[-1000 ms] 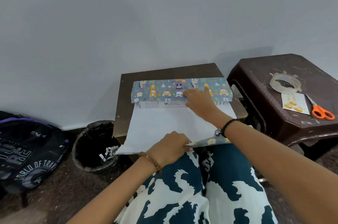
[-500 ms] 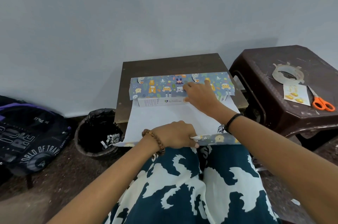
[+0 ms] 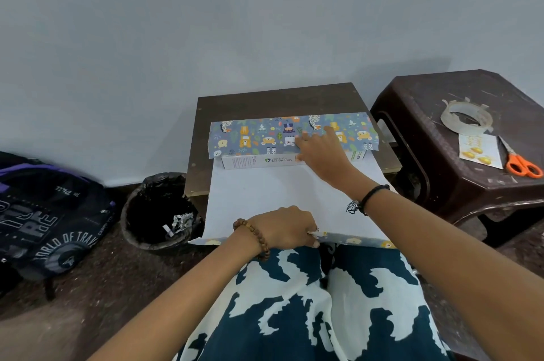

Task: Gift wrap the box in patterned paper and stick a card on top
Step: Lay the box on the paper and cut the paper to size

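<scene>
Two hands are engaged on the wrapping paper. The right hand (image 3: 319, 151) lies with fingers spread flat on the far flap of the blue patterned wrapping paper (image 3: 265, 136), pressing it down onto the top of the white rectangular cardboard box (image 3: 259, 161). The left hand (image 3: 287, 228) pinches the near edge of the same sheet, where a narrow strip is turned up to show the pattern, at the front edge of the small dark brown wooden table (image 3: 265, 101).

The box sits across the middle of the table, its printed front face exposed; the sheet's white underside runs from it toward the person's lap.

Judgement: the first wrap around the box is in hand, with only the far flap laid. The next move calls for drawing the near edge up and over the box to overlap the held flap, kept taut and square, then securing it.

On the dark brown plastic stool (image 3: 412, 125) to the right rest a clear tape roll (image 3: 466, 117), a white card with yellow figures (image 3: 478, 150) and orange-handled scissors (image 3: 521, 164), all untouched, the tape well apart from both hands. A black bin (image 3: 153, 213) and dark backpack (image 3: 50, 213) stand on the floor at left.
</scene>
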`<state>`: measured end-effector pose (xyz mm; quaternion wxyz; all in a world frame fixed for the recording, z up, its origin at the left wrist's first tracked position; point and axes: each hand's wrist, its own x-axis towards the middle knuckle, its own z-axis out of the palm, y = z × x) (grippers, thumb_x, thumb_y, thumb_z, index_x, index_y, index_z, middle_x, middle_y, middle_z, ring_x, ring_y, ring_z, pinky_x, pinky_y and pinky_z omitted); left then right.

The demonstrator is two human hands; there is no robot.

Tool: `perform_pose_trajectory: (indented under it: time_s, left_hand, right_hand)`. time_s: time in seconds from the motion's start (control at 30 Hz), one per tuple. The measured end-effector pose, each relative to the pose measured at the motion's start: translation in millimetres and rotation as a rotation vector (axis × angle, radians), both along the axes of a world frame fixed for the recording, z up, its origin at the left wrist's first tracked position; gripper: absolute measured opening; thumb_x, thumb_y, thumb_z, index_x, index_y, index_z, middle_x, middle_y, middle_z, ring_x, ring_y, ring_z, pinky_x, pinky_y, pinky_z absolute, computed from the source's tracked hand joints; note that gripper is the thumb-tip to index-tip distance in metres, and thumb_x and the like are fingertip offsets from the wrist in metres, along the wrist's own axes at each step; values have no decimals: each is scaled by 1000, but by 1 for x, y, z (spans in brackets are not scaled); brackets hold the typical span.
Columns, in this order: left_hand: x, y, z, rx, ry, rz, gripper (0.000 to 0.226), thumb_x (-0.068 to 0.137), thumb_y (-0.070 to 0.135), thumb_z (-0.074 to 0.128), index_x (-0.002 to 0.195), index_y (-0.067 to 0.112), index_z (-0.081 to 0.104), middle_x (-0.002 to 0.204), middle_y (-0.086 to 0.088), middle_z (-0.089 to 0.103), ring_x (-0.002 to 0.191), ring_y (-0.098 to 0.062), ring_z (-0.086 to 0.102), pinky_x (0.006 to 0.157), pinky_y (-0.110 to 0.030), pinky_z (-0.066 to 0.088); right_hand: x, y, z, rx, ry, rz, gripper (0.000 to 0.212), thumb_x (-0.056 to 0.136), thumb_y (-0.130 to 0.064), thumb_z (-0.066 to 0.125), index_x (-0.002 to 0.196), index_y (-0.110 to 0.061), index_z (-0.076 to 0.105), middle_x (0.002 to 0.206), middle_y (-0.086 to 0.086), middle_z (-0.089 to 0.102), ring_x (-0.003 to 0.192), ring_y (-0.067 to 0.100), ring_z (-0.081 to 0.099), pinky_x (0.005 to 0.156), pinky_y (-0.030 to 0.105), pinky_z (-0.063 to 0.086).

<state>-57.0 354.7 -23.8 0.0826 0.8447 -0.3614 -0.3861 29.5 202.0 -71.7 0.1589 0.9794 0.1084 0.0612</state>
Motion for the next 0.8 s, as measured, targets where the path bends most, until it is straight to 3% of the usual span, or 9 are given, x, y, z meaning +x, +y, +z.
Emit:
perform_pose_trajectory:
  time_s: [0.07,0.13,0.2,0.27,0.37,0.43,0.5,0.6,0.8]
  left_hand:
    - [-1,3,4,-6,88,15,35,97,35,43,93,4,58,77,0,52,67,-13,46,61,-17,31]
    - [0,8,10,-15,206,29,40,95,45,42,115,15,59,117,6,60,104,-12,54,91,-16,32]
    - [6,15,19,-62,244,66,53,92,53,41,135,23,47,143,12,43,130,-8,39,109,-22,21]
    - [18,19,23,-160,147,139,50,91,55,42,131,27,52,140,11,48,128,-9,43,109,-25,26]
    - [44,23,15,-338,-104,348,36,93,41,49,119,21,63,127,2,61,111,-15,56,96,-28,42]
    - [57,22,2,-339,-231,373,33,95,33,48,121,17,62,127,-3,60,112,-19,56,96,-30,42]
    - [61,21,-14,-266,-291,271,37,97,30,46,130,16,54,138,-2,51,125,-18,47,103,-28,35]
    - [55,16,-37,-182,-225,179,44,98,28,44,140,17,40,154,3,25,140,-16,27,113,-30,24]
    - [43,5,-53,-104,-307,77,54,100,35,34,149,20,16,158,-1,-6,146,-20,-1,118,-40,8]
  right_hand:
    - [-1,0,-1,-21,2,14,38,99,-32,38,127,-8,44,121,8,57,100,26,61,103,43,30]
    - [-1,-1,-2,-26,3,24,41,99,-33,38,130,-7,41,127,10,54,105,28,59,103,43,31]
    - [-2,-1,-3,-21,-6,22,44,99,-34,37,132,-5,39,133,12,50,110,29,57,101,42,33]
    - [-3,-2,-6,3,-19,21,44,100,-31,36,134,-4,37,138,14,47,115,31,54,102,44,32]
    - [-8,-2,-6,103,-8,13,42,100,-25,38,136,-4,38,141,16,43,122,34,48,105,49,27]
    - [-10,-3,-6,143,-5,19,40,98,-19,42,136,-5,38,142,15,42,125,33,46,106,49,28]
    - [-11,-5,-6,144,-30,26,38,96,-13,48,134,-7,43,139,13,47,121,31,50,103,49,32]
    - [-13,-7,-6,172,-57,58,34,94,-9,49,127,-7,51,132,12,55,115,32,56,98,48,38]
    - [-22,-13,-3,213,-121,148,19,89,-2,49,103,-5,62,97,10,69,84,28,65,86,38,45]
